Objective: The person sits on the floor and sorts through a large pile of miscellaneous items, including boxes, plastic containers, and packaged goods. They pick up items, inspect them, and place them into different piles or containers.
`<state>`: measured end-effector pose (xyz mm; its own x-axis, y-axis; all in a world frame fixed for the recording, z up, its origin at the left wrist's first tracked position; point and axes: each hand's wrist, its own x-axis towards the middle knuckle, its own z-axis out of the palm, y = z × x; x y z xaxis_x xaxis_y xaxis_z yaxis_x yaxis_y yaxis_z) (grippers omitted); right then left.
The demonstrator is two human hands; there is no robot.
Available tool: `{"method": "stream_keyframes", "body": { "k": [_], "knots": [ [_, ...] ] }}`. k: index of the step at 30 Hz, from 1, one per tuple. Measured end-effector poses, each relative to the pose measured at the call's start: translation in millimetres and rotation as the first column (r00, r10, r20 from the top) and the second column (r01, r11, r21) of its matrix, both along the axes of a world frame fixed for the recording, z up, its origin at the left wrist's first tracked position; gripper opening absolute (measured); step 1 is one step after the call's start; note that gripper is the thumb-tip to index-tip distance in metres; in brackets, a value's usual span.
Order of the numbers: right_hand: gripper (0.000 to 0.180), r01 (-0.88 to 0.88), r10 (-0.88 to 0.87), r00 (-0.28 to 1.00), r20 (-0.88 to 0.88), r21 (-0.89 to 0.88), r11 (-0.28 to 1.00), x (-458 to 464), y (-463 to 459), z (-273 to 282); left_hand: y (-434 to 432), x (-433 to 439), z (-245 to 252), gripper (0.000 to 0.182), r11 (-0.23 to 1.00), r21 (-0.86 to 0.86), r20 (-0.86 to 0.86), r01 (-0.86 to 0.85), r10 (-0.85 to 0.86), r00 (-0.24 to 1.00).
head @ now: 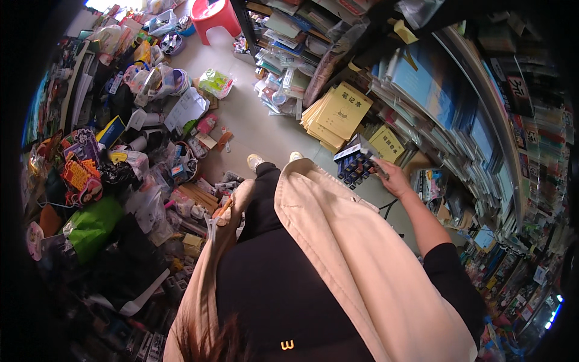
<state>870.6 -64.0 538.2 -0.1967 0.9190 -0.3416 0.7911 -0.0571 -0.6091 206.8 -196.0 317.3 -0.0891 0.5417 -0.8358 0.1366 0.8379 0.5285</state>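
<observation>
At the right, my right hand grips the near edge of a display box with rows of small dark blue items, too blurred to name. The box is tilted above the floor, beside a fanned stack of yellow notebooks and a second yellow stack. Part of what looks like my left hand shows past the edge of my beige open garment, by a thin orange-brown thing. Most of that hand is hidden, so its grip cannot be made out.
Shelves of books and folders line the right side. Heaped packaged goods, bags and a green plastic bag crowd the left. A red plastic stool stands at the far end of the tiled floor, with a green packet nearer.
</observation>
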Motion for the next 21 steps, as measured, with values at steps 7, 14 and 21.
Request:
{"method": "stream_keyframes", "body": {
  "k": [7, 14, 21],
  "knots": [
    [0.034, 0.282, -0.364, 0.926, -0.104, -0.451, 0.847, -18, -12, -82, 22, 0, 26, 0.048, 0.985, 0.089, -0.121, 0.145, -0.133, 0.984],
    [0.028, 0.293, -0.248, 0.952, 0.177, -0.307, 0.905, -28, 21, -161, 20, 18, 60, 0.048, 0.988, 0.083, -0.097, 0.129, -0.121, 0.988],
    [0.033, 0.232, -0.075, 0.861, 0.504, -0.258, 0.938, -12, 39, -204, 21, 37, 98, 0.03, 0.955, -0.222, -0.01, -0.197, 0.2, 0.98]
  ]
}}
